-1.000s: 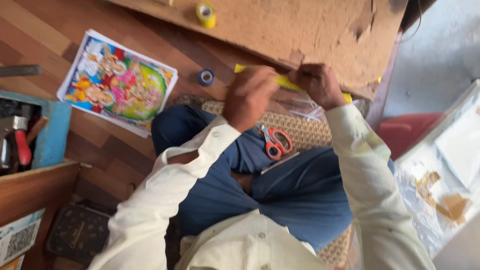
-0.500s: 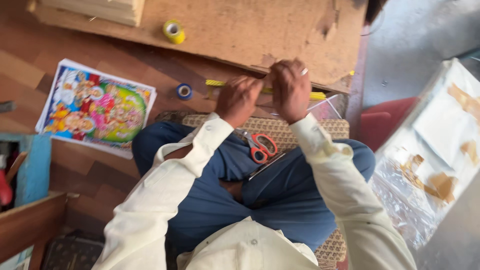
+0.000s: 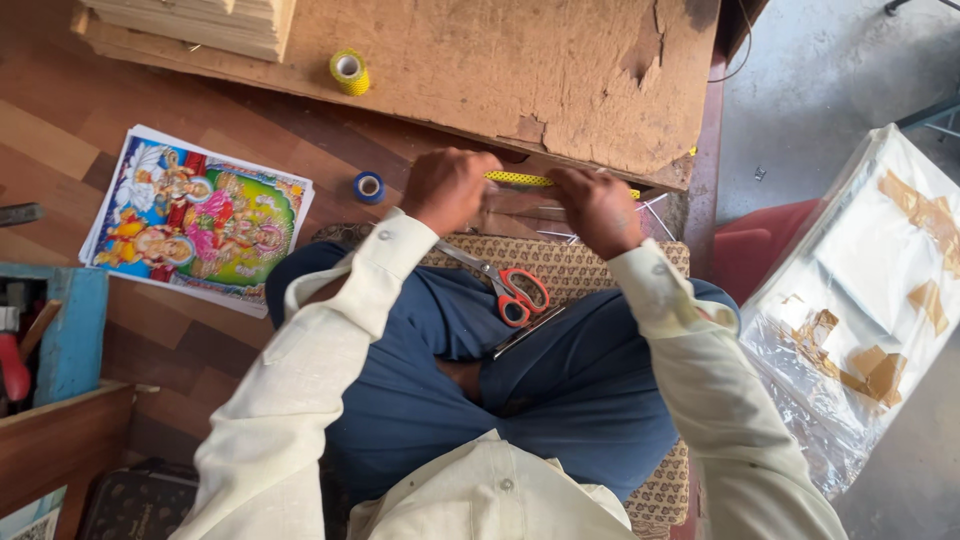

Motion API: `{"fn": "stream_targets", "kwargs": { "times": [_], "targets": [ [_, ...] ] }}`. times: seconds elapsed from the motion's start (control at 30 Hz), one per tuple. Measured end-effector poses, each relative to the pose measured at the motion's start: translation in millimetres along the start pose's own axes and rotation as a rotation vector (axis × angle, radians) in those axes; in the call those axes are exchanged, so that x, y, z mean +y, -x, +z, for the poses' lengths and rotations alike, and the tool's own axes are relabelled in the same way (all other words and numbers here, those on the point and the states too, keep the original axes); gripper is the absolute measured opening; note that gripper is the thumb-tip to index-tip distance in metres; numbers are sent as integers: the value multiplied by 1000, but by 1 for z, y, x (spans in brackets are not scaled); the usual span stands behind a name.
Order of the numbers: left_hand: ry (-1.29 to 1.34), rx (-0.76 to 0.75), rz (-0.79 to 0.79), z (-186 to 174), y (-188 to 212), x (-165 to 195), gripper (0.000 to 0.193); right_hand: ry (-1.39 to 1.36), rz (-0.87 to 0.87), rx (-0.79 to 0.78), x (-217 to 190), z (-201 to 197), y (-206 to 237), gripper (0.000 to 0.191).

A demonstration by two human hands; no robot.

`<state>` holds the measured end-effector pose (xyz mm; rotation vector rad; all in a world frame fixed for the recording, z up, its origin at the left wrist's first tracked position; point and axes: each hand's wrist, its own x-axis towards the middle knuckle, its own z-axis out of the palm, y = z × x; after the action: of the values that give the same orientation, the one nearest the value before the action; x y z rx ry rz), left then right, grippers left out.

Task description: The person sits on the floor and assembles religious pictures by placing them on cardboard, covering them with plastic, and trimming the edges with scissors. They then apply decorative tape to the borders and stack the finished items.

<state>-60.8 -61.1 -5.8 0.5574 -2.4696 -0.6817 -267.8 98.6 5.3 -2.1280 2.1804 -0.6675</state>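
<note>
Now drawn closer together than half a second ago: left hand and right hand, fingers curled shut, pinching the ends of a narrow yellow patterned strip against the worn brown board's near edge. Orange-handled scissors lying below that edge, on the lap, as before.

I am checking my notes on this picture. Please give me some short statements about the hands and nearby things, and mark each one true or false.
1. The scissors have orange handles. True.
2. The scissors are in the left hand. False: they lie on the lap, held by no hand.
3. Both hands, the right hand too, are at the yellow strip. True.
4. The yellow tape roll lies on the colourful print. False: it stands on the brown board.
</note>
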Motion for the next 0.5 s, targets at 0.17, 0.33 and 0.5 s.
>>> {"fn": "stream_targets", "kwargs": {
  "times": [0.17,0.33,0.5],
  "targets": [
    [70,98,-125,-31,28,-35,17,-36,124,68,34,-21,31,15],
    [264,293,-511,-6,33,-35,30,-463,505,263,42,-2,42,19],
    [491,716,-448,37,41,-16,51,-948,642,677,20,38,35,35]
  ]
}}
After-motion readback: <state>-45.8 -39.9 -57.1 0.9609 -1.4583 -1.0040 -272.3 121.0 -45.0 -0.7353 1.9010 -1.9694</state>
